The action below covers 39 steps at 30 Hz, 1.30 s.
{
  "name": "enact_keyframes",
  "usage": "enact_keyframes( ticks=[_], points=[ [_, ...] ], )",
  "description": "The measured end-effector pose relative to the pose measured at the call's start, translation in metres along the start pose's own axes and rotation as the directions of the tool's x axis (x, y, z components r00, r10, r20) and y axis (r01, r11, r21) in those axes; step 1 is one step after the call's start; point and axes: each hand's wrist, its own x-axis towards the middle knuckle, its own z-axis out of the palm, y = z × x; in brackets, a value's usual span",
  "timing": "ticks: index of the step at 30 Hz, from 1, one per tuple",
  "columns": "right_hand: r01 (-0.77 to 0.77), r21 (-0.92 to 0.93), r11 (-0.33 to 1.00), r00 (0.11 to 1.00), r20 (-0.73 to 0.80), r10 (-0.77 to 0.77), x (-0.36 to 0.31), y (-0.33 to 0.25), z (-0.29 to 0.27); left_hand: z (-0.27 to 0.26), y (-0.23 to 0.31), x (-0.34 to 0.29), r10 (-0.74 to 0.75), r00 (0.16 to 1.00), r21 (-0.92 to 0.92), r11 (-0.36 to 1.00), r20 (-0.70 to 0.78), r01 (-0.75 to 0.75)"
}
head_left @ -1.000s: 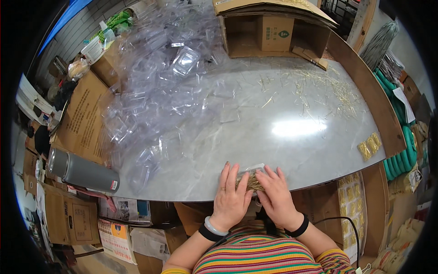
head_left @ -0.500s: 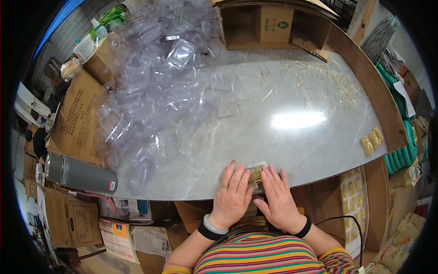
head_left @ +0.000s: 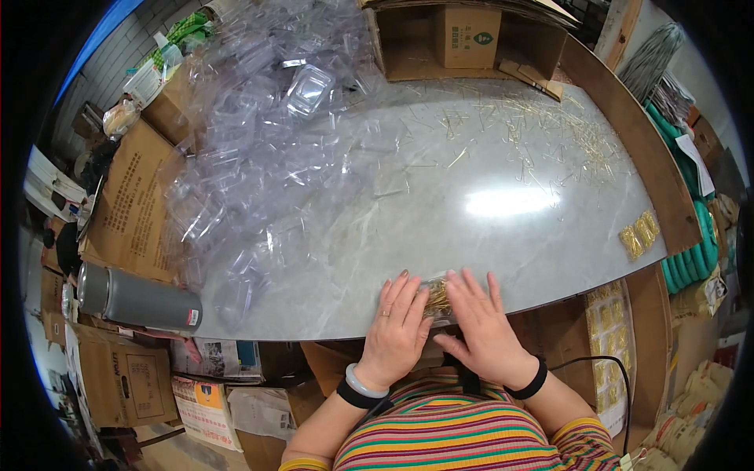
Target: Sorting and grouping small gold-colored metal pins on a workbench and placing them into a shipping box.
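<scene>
A: Clear box of gold pins (head_left: 437,300), where?
B: Near edge of bench (head_left: 345,267), between left hand (head_left: 395,328) and right hand (head_left: 488,334).
A: Hands?
B: Fingers extended, uncurled, laid against its sides.

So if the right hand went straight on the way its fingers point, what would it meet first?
Across the grey marbled tabletop, the right hand would probably meet thin gold wire pieces scattered ahead, though its height is unclear.

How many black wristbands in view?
2. Left wristband, on the left wrist next to a pale bangle; right wristband, on the right wrist. No others visible, though clutter could hide some.
</scene>
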Motion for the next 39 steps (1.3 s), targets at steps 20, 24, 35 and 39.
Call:
enact_keyframes(
  ticks=[20, 24, 35, 39],
  points=[
    [0.134, 0.308, 0.942, 0.973, 0.138, -0.184, 0.046, 0.021, -0.017, -0.029, -0.024, -0.001, -0.145, 0.981, -0.485, 0.854, 0.131, 0.191],
    [0.083, 0.367, 0.926, 0.964, 0.205, -0.168, 0.055, 0.020, -0.025, -0.027, -0.028, -0.002, -0.145, 0.982, -0.543, 0.818, 0.119, 0.187],
    [0.278, 0.055, 0.959, 0.929, 0.236, -0.283, 0.060, 0.017, -0.025, -0.022, -0.026, -0.004, -0.045, 0.996, -0.470, 0.879, 0.083, 0.079],
    [0.470, -0.104, 0.877, 0.862, 0.271, -0.429, 0.064, 0.002, -0.029, -0.021, -0.028, -0.006, -0.035, 0.994, -0.482, 0.873, 0.100, 0.079]
  ],
)
